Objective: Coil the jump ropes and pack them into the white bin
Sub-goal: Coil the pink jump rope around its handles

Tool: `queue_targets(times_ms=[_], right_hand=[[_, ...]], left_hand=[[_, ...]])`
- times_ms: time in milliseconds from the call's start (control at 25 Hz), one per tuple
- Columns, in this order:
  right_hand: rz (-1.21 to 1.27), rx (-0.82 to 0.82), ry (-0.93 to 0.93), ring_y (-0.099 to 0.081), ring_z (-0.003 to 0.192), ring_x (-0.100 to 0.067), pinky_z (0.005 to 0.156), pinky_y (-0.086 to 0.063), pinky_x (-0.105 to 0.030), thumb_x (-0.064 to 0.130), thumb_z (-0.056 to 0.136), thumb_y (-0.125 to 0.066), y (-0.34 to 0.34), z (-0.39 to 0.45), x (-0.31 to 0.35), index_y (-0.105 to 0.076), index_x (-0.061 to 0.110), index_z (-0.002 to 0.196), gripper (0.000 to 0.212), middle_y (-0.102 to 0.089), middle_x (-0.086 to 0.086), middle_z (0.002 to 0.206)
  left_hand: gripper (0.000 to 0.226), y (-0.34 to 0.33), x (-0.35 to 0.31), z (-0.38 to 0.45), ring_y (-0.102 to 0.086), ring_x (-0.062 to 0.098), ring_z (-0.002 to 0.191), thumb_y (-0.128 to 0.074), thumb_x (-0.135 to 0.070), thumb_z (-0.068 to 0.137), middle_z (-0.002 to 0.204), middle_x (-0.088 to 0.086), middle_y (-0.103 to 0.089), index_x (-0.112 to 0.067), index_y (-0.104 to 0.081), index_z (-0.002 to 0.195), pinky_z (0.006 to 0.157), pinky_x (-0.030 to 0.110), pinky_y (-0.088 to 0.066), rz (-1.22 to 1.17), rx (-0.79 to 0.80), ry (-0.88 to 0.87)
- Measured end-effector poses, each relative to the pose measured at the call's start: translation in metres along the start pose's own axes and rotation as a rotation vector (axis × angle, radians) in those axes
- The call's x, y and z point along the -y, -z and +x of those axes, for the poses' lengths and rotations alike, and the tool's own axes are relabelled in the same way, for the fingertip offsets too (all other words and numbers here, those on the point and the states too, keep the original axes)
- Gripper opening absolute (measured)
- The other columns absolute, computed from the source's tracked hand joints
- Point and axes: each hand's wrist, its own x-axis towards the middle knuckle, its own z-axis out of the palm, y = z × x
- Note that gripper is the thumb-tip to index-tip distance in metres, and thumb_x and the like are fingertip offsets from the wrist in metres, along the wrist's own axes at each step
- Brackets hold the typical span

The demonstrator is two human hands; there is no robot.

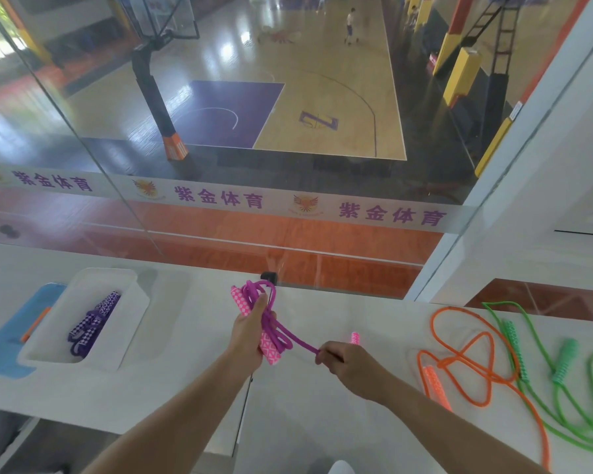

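Left hand (pixel 250 331) grip clamped on pink handle (pixel 267 340) with magenta rope (pixel 277 328) coiled round it, above counter (pixel 185 381), right of white bin (pixel 131 323). Right hand (pixel 348 362) grip pinching rope tail, second pink handle (pixel 355 338) protruding. Purple rope (pixel 91 325) inside bin. Orange rope (pixel 459 357) and green rope (pixel 562 371) loose far right of bin, near counter edge. Bare counter between.

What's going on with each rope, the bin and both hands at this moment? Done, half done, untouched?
Pink jump rope: partly coiled, off the counter.
Left hand: grips the coil and one pink handle.
Right hand: pulls the rope's free end taut, holds the other handle.
Purple jump rope: coiled, lying in the bin.
White bin: open, holding one rope.
Orange jump rope: loose on the counter.
Green jump rope: loose on the counter.
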Motion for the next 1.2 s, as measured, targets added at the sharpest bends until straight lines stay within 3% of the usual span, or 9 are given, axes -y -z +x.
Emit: queue_targets(times_ms=[160,280,400,560,680,800,920,1000,1200], right_hand=[[-0.035,-0.014,0.026,-0.039,0.044,-0.003,0.049,-0.03,-0.017,0.016,0.102,-0.048,-0.011,0.005,0.017,-0.068,0.017,0.092,0.023,-0.052,0.01,0.058],[-0.055,0.02,-0.014,-0.041,0.038,-0.002,0.041,-0.03,-0.012,0.013,0.103,-0.044,-0.009,0.003,0.02,-0.066,0.015,0.093,0.024,-0.054,0.021,0.048],[-0.044,0.089,-0.044,-0.041,0.039,0.0,0.042,-0.031,-0.01,0.016,0.103,-0.044,-0.008,0.001,0.02,-0.066,0.017,0.094,0.024,-0.052,0.013,0.056],[0.074,0.147,-0.123,-0.039,0.048,-0.007,0.05,-0.034,-0.02,0.024,0.102,-0.045,0.003,0.003,0.005,-0.069,0.024,0.087,0.028,-0.048,0.006,0.065],[0.009,0.181,-0.17,-0.043,0.051,-0.011,0.054,-0.038,-0.027,0.029,0.099,-0.05,0.027,0.001,-0.012,-0.071,0.027,0.085,0.025,-0.051,0.006,0.067],[-0.101,0.19,-0.163,-0.045,0.056,-0.011,0.059,-0.039,-0.028,0.03,0.096,-0.055,0.046,0.0,-0.01,-0.073,0.029,0.08,0.024,-0.052,0.009,0.066],[-0.15,0.145,-0.081,-0.046,0.052,0.0,0.058,-0.037,-0.018,0.028,0.099,-0.055,0.056,0.004,0.009,-0.073,0.028,0.084,0.023,-0.057,0.019,0.06],[-0.153,0.101,-0.013,-0.049,0.052,0.005,0.056,-0.035,-0.01,0.027,0.101,-0.053,0.057,0.007,0.022,-0.073,0.024,0.09,0.022,-0.059,0.026,0.06],[-0.066,0.029,0.093,-0.05,0.051,0.006,0.054,-0.039,-0.009,0.022,0.104,-0.049,0.048,0.016,0.045,-0.07,0.015,0.097,0.023,-0.057,0.027,0.056]], left_hand=[[0.031,-0.008,0.016,-0.007,-0.063,0.024,0.068,-0.07,-0.017,0.094,0.077,0.01,-0.063,-0.006,-0.059,0.121,0.069,0.039,-0.053,-0.042,0.064,0.0],[0.031,-0.009,0.014,-0.011,-0.065,0.025,0.068,-0.07,-0.009,0.093,0.077,0.011,-0.064,-0.004,-0.059,0.122,0.069,0.041,-0.056,-0.096,0.126,0.031],[0.032,-0.005,0.012,-0.011,-0.061,0.021,0.062,-0.072,-0.011,0.092,0.074,0.009,-0.063,-0.004,-0.061,0.121,0.063,0.035,-0.054,-0.098,0.159,0.113],[0.022,0.015,-0.018,0.007,-0.055,0.014,0.049,-0.071,-0.016,0.093,0.067,0.001,-0.057,-0.01,-0.062,0.112,0.049,0.027,-0.051,-0.236,0.104,0.144],[0.021,0.038,-0.046,0.022,-0.052,0.01,0.044,-0.07,-0.014,0.093,0.066,-0.001,-0.053,-0.012,-0.059,0.111,0.044,0.023,-0.05,-0.271,0.086,0.117],[0.03,0.042,-0.047,0.017,-0.051,0.013,0.05,-0.072,-0.012,0.091,0.066,0.001,-0.056,-0.005,-0.059,0.117,0.052,0.027,-0.049,0.1,0.144,0.098],[0.038,0.024,-0.03,-0.001,-0.052,0.015,0.056,-0.075,-0.012,0.089,0.069,0.004,-0.057,0.0,-0.058,0.121,0.058,0.031,-0.05,0.426,0.241,0.062],[0.038,0.01,-0.016,-0.013,-0.054,0.015,0.057,-0.076,-0.015,0.089,0.072,0.005,-0.057,-0.003,-0.058,0.12,0.06,0.031,-0.053,0.488,0.299,0.053],[0.042,-0.016,0.015,-0.037,-0.055,0.017,0.064,-0.08,-0.031,0.08,0.074,0.004,-0.057,-0.008,-0.063,0.112,0.069,0.035,-0.053,0.484,0.443,-0.014]])
